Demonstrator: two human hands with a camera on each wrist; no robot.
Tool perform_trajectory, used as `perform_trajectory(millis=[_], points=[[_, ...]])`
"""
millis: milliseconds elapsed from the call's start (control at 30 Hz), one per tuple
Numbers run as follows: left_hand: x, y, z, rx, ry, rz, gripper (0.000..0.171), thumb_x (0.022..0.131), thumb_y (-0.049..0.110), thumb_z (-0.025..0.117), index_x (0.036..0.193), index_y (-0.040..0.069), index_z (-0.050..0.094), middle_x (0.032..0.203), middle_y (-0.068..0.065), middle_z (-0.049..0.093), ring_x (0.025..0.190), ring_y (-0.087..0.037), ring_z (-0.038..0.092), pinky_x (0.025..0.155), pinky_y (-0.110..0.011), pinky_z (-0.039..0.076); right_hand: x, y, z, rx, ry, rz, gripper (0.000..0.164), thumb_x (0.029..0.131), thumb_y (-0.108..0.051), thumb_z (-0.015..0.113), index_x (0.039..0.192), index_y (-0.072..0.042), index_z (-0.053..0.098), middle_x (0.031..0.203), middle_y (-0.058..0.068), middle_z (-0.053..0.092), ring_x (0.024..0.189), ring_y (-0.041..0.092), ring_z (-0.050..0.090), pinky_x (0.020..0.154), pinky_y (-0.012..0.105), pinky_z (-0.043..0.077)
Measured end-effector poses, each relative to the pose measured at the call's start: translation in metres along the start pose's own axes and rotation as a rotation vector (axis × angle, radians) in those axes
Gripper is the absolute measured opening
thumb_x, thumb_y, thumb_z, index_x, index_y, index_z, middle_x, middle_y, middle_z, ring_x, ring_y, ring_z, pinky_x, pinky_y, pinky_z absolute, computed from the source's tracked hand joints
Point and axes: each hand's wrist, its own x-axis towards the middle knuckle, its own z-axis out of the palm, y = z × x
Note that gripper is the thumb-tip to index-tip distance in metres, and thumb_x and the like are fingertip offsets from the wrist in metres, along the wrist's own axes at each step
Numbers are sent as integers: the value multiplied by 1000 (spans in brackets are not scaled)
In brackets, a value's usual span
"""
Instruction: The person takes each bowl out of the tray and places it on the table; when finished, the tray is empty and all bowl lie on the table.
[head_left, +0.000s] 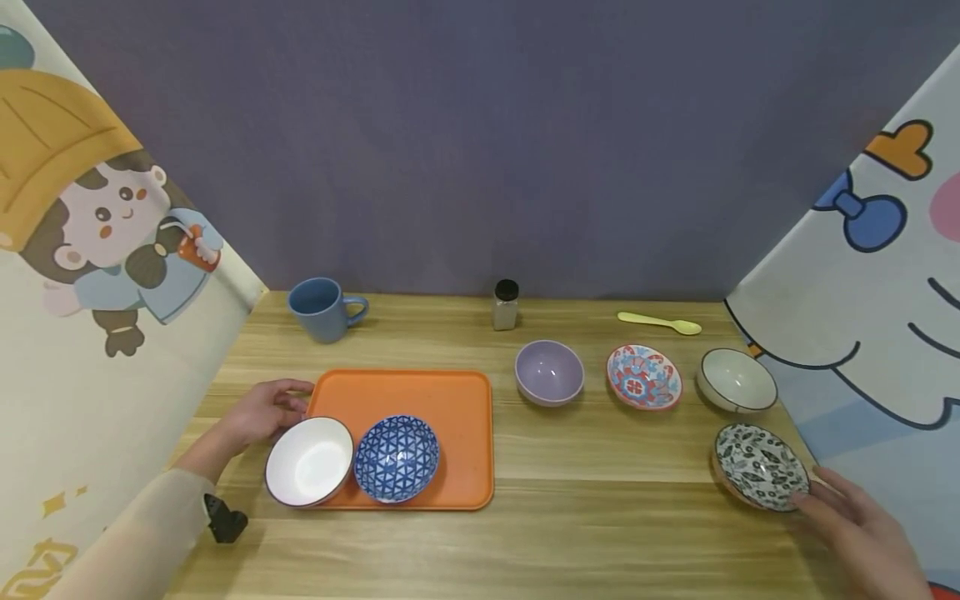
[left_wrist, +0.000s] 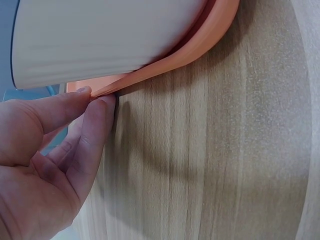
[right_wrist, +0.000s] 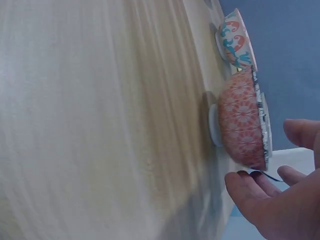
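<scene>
My left hand pinches the left rim of the orange tray between thumb and fingers, as the left wrist view shows up close. A white bowl with a dark rim sits over the tray's front left corner, beside that hand. To its right on the tray is a blue-and-white patterned bowl. At the table's right side my right hand reaches to a bowl with a black-and-white leaf pattern inside and a red patterned outside. Its thumb and fingers are spread apart right by the rim.
Along the back stand a blue mug, a black-capped jar and a yellow spoon. A purple bowl, a red-and-blue patterned bowl and a pale bowl line the middle right. Printed panels flank the wooden table.
</scene>
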Motion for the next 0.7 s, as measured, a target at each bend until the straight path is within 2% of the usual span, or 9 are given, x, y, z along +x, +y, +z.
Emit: perform_trajectory(millis=[100,233,333,433,500,533,600,667,700], points=[[0,0,0,2,1,0,53,90,-5,57,140,-2,42,106,-19,62,79,-21,63,60,-34,54,-5,-8,-6,-73,0,-68,104,89,-68,44,153,-4,-9,153,36,8,131,59,22,92,65,37],[-1,1,0,3,-1,2,53,90,-4,57,140,-2,42,105,-18,62,78,-21,63,59,-34,54,-13,-20,-12,-89,78,-158,98,92,-63,45,154,-4,-4,153,35,9,130,61,20,91,71,31],[-2,0,0,-8,-8,6,53,91,-3,57,141,-2,41,105,-18,63,77,-21,64,58,-34,54,-16,-33,-16,-57,102,-210,95,92,-61,48,155,-8,-1,155,33,8,132,61,18,92,73,27],[-2,-1,0,-10,-12,9,52,91,-3,56,141,-1,41,104,-18,63,76,-21,65,57,-34,53,-20,-50,-17,-69,69,-270,93,91,-62,49,156,-16,1,157,29,10,132,58,21,91,73,28],[-2,-1,0,-9,-13,9,52,91,-4,56,141,-1,41,104,-18,63,76,-22,64,56,-34,52,-22,-63,-16,-82,52,-327,87,91,-60,50,156,-25,5,158,22,16,135,45,30,90,71,32],[-2,0,0,-5,-13,8,52,91,-4,56,141,-1,41,104,-18,63,75,-22,64,55,-34,52,-23,-70,-15,-93,40,-361,83,92,-59,51,156,-29,7,159,18,20,134,34,36,91,65,37],[-2,0,-1,4,-9,10,52,91,-4,56,140,-1,41,104,-18,62,75,-22,63,55,-34,52,-24,-86,-11,-98,19,-447,75,94,-52,53,155,-32,14,157,14,27,124,10,45,92,47,46],[-1,1,0,5,-6,11,52,90,-4,57,140,-1,42,104,-18,62,75,-22,63,55,-34,52,-25,-103,-4,-93,3,-536,69,96,-46,55,155,-30,21,153,11,34,109,-10,44,84,28,49],[-1,1,0,6,-6,13,52,90,-4,57,140,-1,42,104,-18,63,75,-22,63,55,-34,52,-26,-112,1,-86,-15,-573,68,96,-43,55,154,-27,23,151,13,36,106,-15,42,79,20,47]])
